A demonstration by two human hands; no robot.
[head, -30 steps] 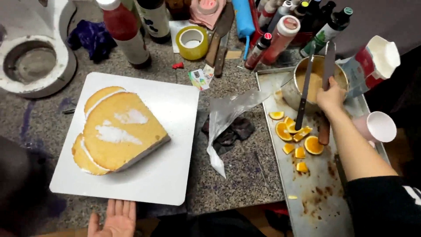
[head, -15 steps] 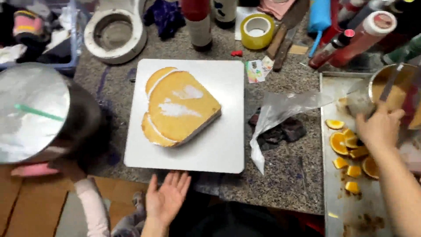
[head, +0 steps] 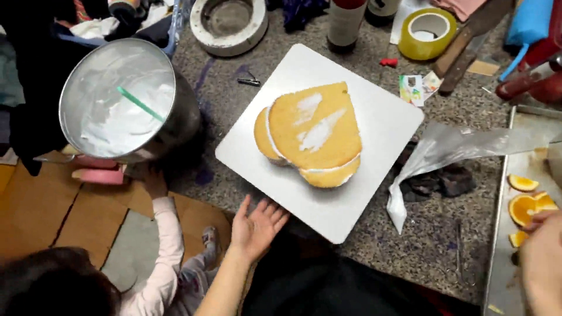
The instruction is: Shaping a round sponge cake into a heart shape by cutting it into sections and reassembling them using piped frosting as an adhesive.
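A heart-shaped layered sponge cake with white smears on top lies on a white square board on the speckled counter. My left hand is open, palm up, fingers spread, just off the board's near corner and holding nothing. My right hand shows at the right edge over a metal tray with orange slices; its fingers are cut off by the frame. A clear piping bag lies between board and tray.
A small person in a pink sleeve holds up a steel bowl of white cream with a green spatula at the left. A white ring-shaped stand, a bottle, yellow tape and a knife line the far edge.
The view has swung left and the board now sits turned diagonally. The cream bowl has come closer to the counter. My right hand has dropped toward the orange slices.
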